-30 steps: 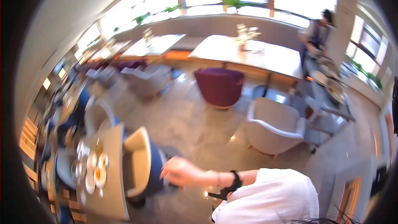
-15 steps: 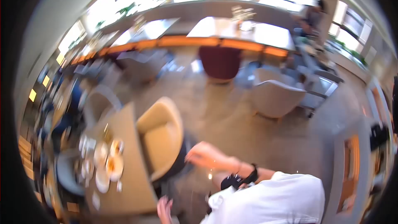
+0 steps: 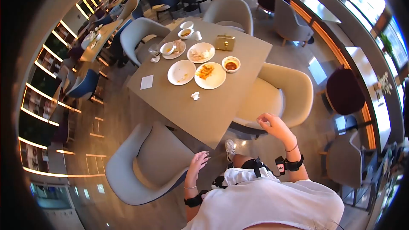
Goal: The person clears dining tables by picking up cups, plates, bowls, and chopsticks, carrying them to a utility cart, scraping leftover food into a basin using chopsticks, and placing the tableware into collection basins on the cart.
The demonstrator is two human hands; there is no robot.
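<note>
My left hand (image 3: 198,162) is held over the front of a grey chair (image 3: 162,149), its fingers stretched out and nothing in it. My right hand (image 3: 274,126) hangs beside the front of a cream chair (image 3: 294,93), loosely curved with the fingers apart and holding nothing. In front of me stands a table (image 3: 200,115). On it are a plate with orange food scraps (image 3: 216,81), a nearly bare plate (image 3: 179,74), a plate of scraps (image 3: 201,53), a bowl of red-brown sauce (image 3: 231,64), a crumpled tissue (image 3: 195,96) and a gold box (image 3: 225,43).
A white paper square (image 3: 146,82) and a glass (image 3: 154,51) lie toward the table's left side. Grey chairs (image 3: 230,12) stand at its far side. To the right are a dark red chair (image 3: 346,91) and a long window counter (image 3: 362,66).
My view has swung left to face the dirty table, which now sits in the middle. Both hands remain empty; my right hand has shifted rightward in view.
</note>
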